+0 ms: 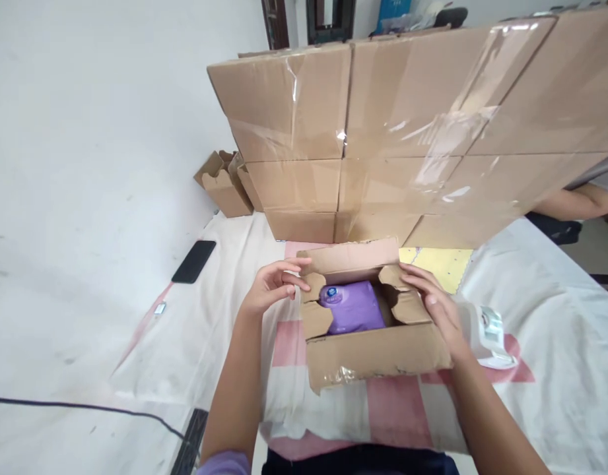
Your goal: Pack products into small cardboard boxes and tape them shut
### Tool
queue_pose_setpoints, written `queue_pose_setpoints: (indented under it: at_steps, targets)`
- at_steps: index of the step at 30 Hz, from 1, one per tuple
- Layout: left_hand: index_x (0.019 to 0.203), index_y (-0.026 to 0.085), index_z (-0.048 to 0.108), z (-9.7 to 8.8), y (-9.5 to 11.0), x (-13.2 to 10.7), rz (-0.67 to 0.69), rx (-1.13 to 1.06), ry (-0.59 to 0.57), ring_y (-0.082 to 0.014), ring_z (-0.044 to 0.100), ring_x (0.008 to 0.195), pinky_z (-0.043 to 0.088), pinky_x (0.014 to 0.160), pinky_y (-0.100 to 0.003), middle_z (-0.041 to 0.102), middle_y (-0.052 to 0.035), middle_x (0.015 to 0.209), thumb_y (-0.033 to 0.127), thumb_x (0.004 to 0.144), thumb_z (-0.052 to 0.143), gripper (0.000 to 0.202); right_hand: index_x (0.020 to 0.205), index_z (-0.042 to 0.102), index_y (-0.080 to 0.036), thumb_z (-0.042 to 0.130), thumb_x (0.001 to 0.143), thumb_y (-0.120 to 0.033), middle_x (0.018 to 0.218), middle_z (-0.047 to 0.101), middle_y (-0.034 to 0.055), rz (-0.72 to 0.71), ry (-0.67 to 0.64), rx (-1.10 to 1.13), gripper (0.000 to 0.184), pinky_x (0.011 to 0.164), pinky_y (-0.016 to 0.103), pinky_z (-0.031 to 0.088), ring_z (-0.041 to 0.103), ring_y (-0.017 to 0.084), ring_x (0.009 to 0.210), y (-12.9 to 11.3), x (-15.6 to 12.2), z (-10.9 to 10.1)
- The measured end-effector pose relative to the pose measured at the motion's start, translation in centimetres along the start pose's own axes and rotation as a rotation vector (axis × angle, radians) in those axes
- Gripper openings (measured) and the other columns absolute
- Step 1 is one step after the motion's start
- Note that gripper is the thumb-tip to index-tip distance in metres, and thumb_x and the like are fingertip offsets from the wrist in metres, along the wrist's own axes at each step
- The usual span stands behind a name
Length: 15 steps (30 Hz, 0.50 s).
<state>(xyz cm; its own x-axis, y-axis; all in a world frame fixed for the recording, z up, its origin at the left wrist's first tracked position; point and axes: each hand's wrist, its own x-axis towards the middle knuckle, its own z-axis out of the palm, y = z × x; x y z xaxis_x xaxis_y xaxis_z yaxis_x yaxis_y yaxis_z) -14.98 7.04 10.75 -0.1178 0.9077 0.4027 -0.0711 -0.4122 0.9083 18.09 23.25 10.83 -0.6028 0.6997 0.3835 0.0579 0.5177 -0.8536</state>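
A small open cardboard box (377, 356) stands in front of me, its flaps spread. Inside lies a purple soft pack (356, 307) with a round blue label near its left end. My left hand (276, 285) is at the box's left side, fingers apart, fingertips touching the left flap. On the other side, my right hand (438, 309) holds the right flap and side wall, with the fingers along the upper edge and the thumb nearer me. Just beyond my right wrist is a white plastic object (489, 336) with a pale green label, partly hidden by the hand.
A wall of taped cardboard boxes (397, 132) rises behind the work area. Smaller open boxes (227, 188) stand at its left end. A black phone (193, 262) lies on the white cloth (219, 297). Another person's arm (575, 201) shows at the right edge. A black cable (86, 406) crosses lower left.
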Motion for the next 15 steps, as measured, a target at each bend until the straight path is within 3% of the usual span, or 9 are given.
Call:
queue_pose_setpoints:
  at_steps: [2,4,7,9,11,13,15]
  targets:
    - [0.108,0.024,0.072,1.0,-0.1,0.4,0.04,0.202,0.04,-0.0198,0.074,0.082,0.054,0.064,-0.029,0.066,-0.0149,0.133,0.024,0.087,0.074,0.021,0.121,0.068,-0.028,0.032,0.103,-0.056,0.152,0.05,0.0089,0.013,-0.026,-0.011,0.05,0.12,0.06,0.032,0.044,0.036,0.143,-0.3,-0.2,0.2]
    - [0.105,0.023,0.073,1.9,-0.3,0.8,0.143,0.437,0.099,-0.022,0.069,0.097,0.055,0.077,-0.035,0.064,-0.0148,0.133,0.022,0.087,0.072,0.017,0.118,0.069,-0.028,0.028,0.102,-0.061,0.152,0.05,0.0095,0.017,-0.023,-0.027,0.055,0.12,0.061,0.032,0.044,0.037,0.142,-0.4,-0.4,0.3]
    - [0.121,0.03,0.068,2.9,-1.3,1.5,0.254,0.62,0.243,-0.029,0.052,0.129,0.048,0.1,-0.044,0.048,-0.0129,0.151,0.025,0.083,0.076,0.039,0.117,0.069,-0.028,0.025,0.102,-0.061,0.151,0.05,0.0099,0.01,-0.021,-0.037,0.057,0.12,0.059,0.031,0.043,0.036,0.143,-0.2,-0.8,0.2]
    - [0.141,0.035,0.054,3.4,-2.2,1.8,0.23,0.537,0.329,-0.0312,0.041,0.142,0.044,0.106,-0.046,0.033,-0.0117,0.162,0.031,0.081,0.079,0.065,0.12,0.067,-0.03,0.026,0.102,-0.059,0.154,0.047,0.0082,-0.003,-0.044,-0.022,0.053,0.121,0.058,0.031,0.04,0.035,0.145,0.1,-1.1,0.0]
    - [0.152,0.039,0.037,3.9,-3.1,1.9,0.164,0.37,0.371,-0.0302,0.038,0.146,0.044,0.107,-0.043,0.03,-0.0106,0.164,0.036,0.08,0.08,0.084,0.128,0.063,-0.032,0.028,0.103,-0.055,0.159,0.042,0.0061,-0.025,-0.092,-0.004,0.049,0.121,0.057,0.029,0.037,0.034,0.148,0.3,-1.2,-0.4]
    - [0.155,0.042,0.028,4.4,-3.8,1.8,0.087,0.209,0.414,-0.0273,0.048,0.139,0.047,0.104,-0.039,0.042,-0.0095,0.157,0.038,0.08,0.08,0.091,0.133,0.058,-0.033,0.028,0.104,-0.051,0.162,0.038,0.0048,-0.047,-0.149,0.006,0.045,0.122,0.057,0.028,0.034,0.033,0.15,0.4,-1.2,-0.7]
    - [0.155,0.041,0.03,4.7,-4.3,1.7,0.018,0.111,0.435,-0.0244,0.062,0.121,0.051,0.095,-0.036,0.061,-0.0074,0.137,0.043,0.081,0.08,0.089,0.131,0.056,-0.033,0.029,0.104,-0.046,0.163,0.034,0.0044,-0.043,-0.197,0.006,0.04,0.122,0.057,0.028,0.03,0.032,0.152,0.6,-1.2,-1.1]
